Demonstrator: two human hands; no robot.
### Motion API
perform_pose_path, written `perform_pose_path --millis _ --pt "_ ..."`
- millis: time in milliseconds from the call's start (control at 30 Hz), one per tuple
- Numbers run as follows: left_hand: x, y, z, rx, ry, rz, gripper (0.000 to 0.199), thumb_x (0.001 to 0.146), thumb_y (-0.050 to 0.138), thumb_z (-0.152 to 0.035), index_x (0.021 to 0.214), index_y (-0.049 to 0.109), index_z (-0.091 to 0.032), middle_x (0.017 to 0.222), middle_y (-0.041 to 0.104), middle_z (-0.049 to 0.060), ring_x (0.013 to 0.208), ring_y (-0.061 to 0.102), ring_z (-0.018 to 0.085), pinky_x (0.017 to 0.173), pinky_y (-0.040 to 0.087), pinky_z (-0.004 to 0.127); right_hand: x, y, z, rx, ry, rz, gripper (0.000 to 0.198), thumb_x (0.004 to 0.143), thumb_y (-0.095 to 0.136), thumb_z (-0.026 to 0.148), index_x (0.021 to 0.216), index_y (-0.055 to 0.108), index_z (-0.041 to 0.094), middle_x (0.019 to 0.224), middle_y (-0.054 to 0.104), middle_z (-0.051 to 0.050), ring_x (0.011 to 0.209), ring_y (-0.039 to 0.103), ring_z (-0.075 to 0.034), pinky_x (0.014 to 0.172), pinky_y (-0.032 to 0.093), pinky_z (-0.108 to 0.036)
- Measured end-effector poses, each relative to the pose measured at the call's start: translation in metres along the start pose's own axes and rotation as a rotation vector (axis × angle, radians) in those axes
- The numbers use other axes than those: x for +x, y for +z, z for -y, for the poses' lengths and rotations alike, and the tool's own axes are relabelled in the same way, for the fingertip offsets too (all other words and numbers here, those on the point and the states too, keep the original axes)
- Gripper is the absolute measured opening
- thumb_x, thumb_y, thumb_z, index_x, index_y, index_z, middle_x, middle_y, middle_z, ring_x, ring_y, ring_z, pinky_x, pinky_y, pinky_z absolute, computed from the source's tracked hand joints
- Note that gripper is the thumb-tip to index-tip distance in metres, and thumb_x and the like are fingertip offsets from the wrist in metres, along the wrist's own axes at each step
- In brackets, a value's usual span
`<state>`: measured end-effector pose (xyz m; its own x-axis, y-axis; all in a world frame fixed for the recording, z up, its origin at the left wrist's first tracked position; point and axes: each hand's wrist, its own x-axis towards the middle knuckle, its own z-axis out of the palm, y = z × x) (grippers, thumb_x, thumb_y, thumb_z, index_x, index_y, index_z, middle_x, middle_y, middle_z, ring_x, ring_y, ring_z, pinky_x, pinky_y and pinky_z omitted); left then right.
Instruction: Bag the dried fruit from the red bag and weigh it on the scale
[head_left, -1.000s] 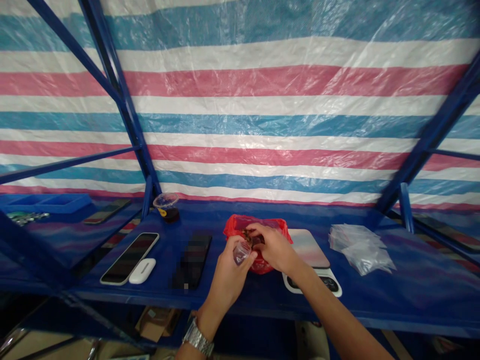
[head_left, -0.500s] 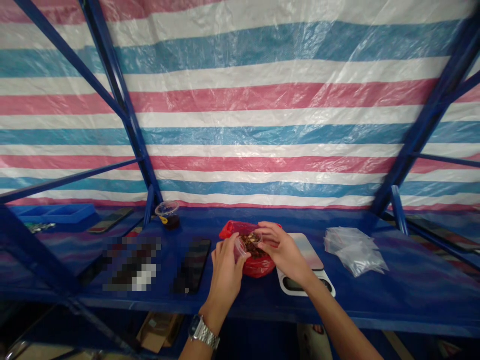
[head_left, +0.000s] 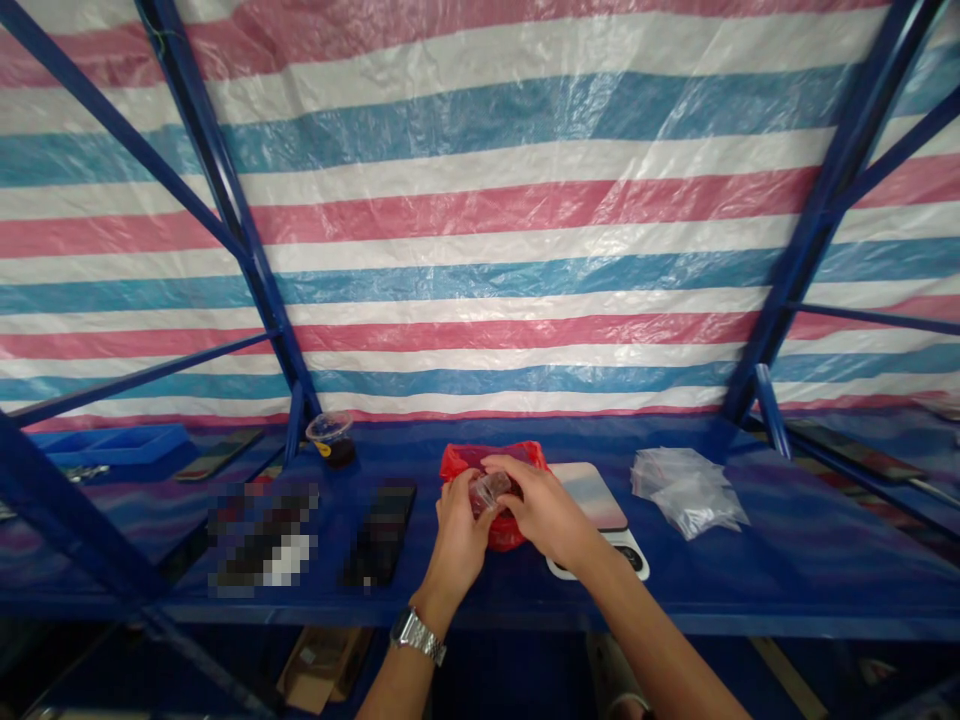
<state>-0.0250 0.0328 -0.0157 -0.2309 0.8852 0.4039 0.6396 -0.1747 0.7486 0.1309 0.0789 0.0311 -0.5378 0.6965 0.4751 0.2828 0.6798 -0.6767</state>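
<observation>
Between my two hands, over a red plastic bag (head_left: 507, 535), is a small clear plastic container (head_left: 491, 489) shaped like a cup. The fingers of my left hand (head_left: 459, 520) are closed around its left side. From the right, my right hand (head_left: 536, 500) pinches clear plastic too; whether this is the same cup or a second one pressed against it, I cannot tell. The bag stands open, its far rim showing behind my fingers. My hands hide most of its inside. A white kitchen scale (head_left: 596, 500) lies partly under my right forearm.
Clear zip bags (head_left: 690, 490) are piled right of the scale. On the left lie a black phone (head_left: 380, 533) and a blurred-out patch. A lidded cup of dark liquid (head_left: 332, 440) stands by the blue frame post (head_left: 259, 270). A blue tray (head_left: 112, 445) sits farther left.
My hands have come together over the red bag, bringing the clear plastic pieces together. The brown bits seen in the bag before are now mostly covered. The view has shifted slightly.
</observation>
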Motion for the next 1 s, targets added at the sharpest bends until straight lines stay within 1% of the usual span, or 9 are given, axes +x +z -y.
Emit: perform_pose_path --millis 200,400,500,567,633,733,833,933,1000 --pt "0.001 -0.005 -0.01 -0.029 0.011 -0.011 0.025 0.088 0.06 -0.019 0.112 0.066 -0.02 0.108 0.069 0.009 0.105 0.06 0.028 0.096 0.047 0.045 0.001 0.001 0.011 -0.067 -0.098 -0.026 0.063 0.082 0.052 -0.005 0.136 0.063 0.026 0.133 0.068 -0.008 0.127 0.059 -0.023 0.113 0.045 -0.048" --pt "0.005 -0.006 -0.018 -0.114 0.001 -0.034 0.03 0.089 0.062 -0.025 0.118 0.064 -0.019 0.114 0.071 0.011 0.105 0.063 0.027 0.094 0.048 0.041 0.004 0.0 0.02 -0.105 -0.187 -0.027 0.059 0.085 0.05 -0.006 0.133 0.064 0.026 0.131 0.07 -0.007 0.126 0.058 -0.022 0.11 0.046 -0.045" --pt "0.004 -0.008 -0.021 -0.111 -0.027 -0.024 0.022 0.091 0.061 -0.031 0.11 0.063 -0.019 0.103 0.072 0.009 0.095 0.066 0.025 0.086 0.049 0.038 0.004 -0.001 0.02 -0.146 -0.225 -0.043 0.056 0.087 0.047 -0.004 0.133 0.065 0.024 0.132 0.069 -0.007 0.128 0.057 -0.021 0.112 0.044 -0.043" --pt "0.003 -0.01 -0.022 -0.072 -0.052 -0.039 0.017 0.092 0.06 -0.035 0.099 0.061 -0.019 0.092 0.07 0.007 0.085 0.066 0.024 0.08 0.049 0.036 0.005 -0.002 0.016 -0.177 -0.189 -0.102 0.055 0.089 0.045 -0.003 0.133 0.064 0.023 0.135 0.067 -0.008 0.129 0.057 -0.022 0.113 0.043 -0.042" --pt "0.0 -0.013 -0.02 -0.016 -0.095 -0.111 0.017 0.093 0.059 -0.037 0.092 0.058 -0.02 0.087 0.067 0.006 0.081 0.065 0.023 0.078 0.049 0.036 0.006 -0.002 0.008 -0.217 -0.091 -0.141 0.054 0.088 0.046 -0.002 0.133 0.064 0.021 0.135 0.067 -0.01 0.127 0.058 -0.023 0.112 0.044 -0.041" --pt "-0.006 -0.014 -0.011 0.045 -0.237 -0.212 0.022 0.091 0.061 -0.042 0.089 0.055 -0.022 0.087 0.064 0.007 0.082 0.065 0.025 0.079 0.05 0.039 0.009 -0.002 -0.005 -0.303 0.065 -0.048 0.052 0.084 0.049 -0.005 0.126 0.067 0.019 0.131 0.067 -0.011 0.121 0.063 -0.024 0.104 0.048 -0.037" --pt "-0.007 -0.01 0.003 -0.034 -0.376 -0.148 0.021 0.085 0.067 -0.038 0.089 0.055 -0.021 0.086 0.065 0.008 0.085 0.067 0.028 0.08 0.051 0.04 0.014 0.001 -0.012 -0.473 0.141 0.085 0.05 0.078 0.052 -0.008 0.116 0.071 0.017 0.125 0.067 -0.012 0.116 0.064 -0.025 0.1 0.048 -0.036" --pt "-0.002 -0.003 0.017 -0.148 -0.379 -0.092 0.017 0.079 0.067 -0.022 0.093 0.058 -0.019 0.087 0.07 0.007 0.086 0.07 0.025 0.08 0.052 0.037 0.023 0.004 -0.013 -0.676 0.168 0.117 0.046 0.077 0.053 -0.007 0.112 0.074 0.014 0.12 0.067 -0.016 0.118 0.06 -0.03 0.102 0.045 -0.041" --pt "0.003 0.002 0.023 -0.183 -0.352 -0.109 0.019 0.075 0.065 -0.014 0.093 0.059 -0.019 0.084 0.071 0.004 0.081 0.071 0.021 0.077 0.053 0.033 0.029 0.008 -0.015 -0.734 0.181 0.128 0.043 0.078 0.054 -0.005 0.111 0.075 0.013 0.118 0.068 -0.017 0.117 0.06 -0.031 0.101 0.045 -0.041"
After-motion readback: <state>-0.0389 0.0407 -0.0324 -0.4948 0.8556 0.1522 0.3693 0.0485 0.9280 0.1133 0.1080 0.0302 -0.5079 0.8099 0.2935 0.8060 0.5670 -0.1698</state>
